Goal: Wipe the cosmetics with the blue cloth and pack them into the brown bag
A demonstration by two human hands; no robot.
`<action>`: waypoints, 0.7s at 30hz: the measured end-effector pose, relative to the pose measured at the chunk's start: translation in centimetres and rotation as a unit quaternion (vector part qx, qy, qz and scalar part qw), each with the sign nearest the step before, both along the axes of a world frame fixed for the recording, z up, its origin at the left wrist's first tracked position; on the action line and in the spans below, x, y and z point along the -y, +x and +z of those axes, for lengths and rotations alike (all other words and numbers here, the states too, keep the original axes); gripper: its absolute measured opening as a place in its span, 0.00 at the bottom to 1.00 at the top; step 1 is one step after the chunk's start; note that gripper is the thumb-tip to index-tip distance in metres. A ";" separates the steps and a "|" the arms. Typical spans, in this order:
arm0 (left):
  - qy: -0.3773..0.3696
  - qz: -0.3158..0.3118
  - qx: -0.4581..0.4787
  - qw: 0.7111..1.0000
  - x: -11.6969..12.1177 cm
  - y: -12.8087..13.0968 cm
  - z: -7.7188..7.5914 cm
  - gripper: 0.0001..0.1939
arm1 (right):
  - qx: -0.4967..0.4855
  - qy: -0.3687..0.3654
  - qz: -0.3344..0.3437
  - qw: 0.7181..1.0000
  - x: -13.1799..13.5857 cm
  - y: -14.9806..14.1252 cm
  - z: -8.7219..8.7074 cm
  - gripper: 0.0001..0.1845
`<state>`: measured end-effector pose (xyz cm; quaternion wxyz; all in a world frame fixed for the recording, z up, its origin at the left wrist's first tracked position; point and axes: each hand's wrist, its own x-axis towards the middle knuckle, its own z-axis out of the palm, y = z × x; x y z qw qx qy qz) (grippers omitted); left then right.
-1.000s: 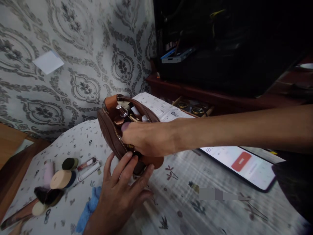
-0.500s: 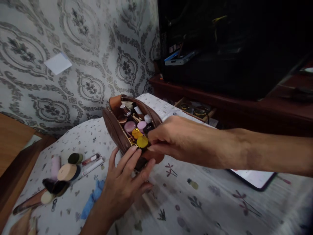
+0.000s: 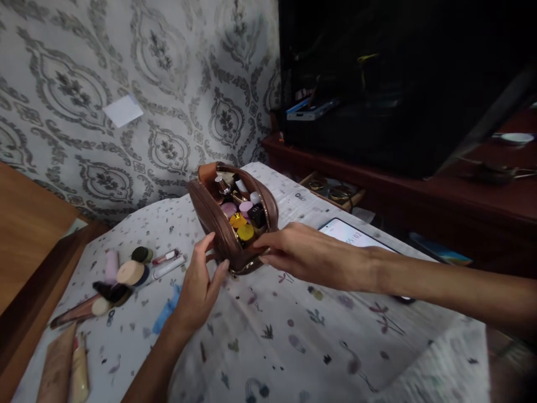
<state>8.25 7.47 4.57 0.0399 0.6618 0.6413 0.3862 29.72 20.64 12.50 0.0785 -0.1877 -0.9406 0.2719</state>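
A brown leather cosmetic pouch [image 3: 216, 221] stands unzipped on the patterned cloth [image 3: 293, 336], packed with lipsticks and small jars with pink, yellow and black caps [image 3: 243, 215]. My left hand [image 3: 200, 282] rests against the pouch's near left side, fingers spread. My right hand [image 3: 300, 254] reaches in from the right and touches the pouch's near right end at the zip, fingers extended and close together; I see nothing in them.
Sponges, puffs and tubes [image 3: 126, 271] lie at the left, with two beige tubes [image 3: 62, 369] near the front corner. A lit phone [image 3: 348, 235] lies behind my right wrist. A dark wooden shelf [image 3: 377, 168] and patterned wall [image 3: 126, 112] stand behind.
My right hand came out of the pouch's mouth and moved to its near end. My left hand slid from under the pouch to its side. The view pulled back.
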 end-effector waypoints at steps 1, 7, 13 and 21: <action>-0.010 -0.003 0.000 1.000 0.1 0.0 0.1 0.29 | -0.008 -0.003 0.002 1.000 0.2 0.1 -0.2 0.13; -0.086 -0.016 -0.098 0.991 2.8 0.1 1.0 0.28 | -0.051 -0.046 0.040 0.997 2.4 -0.3 -1.8 0.15; -0.119 0.072 -0.223 0.965 6.6 -2.7 -0.4 0.22 | -0.009 -0.084 0.094 0.992 5.5 -3.3 -6.0 0.19; -0.200 0.233 -0.203 0.930 5.8 -11.9 -2.5 0.25 | -0.074 -0.251 0.098 0.960 7.9 -11.4 -9.1 0.19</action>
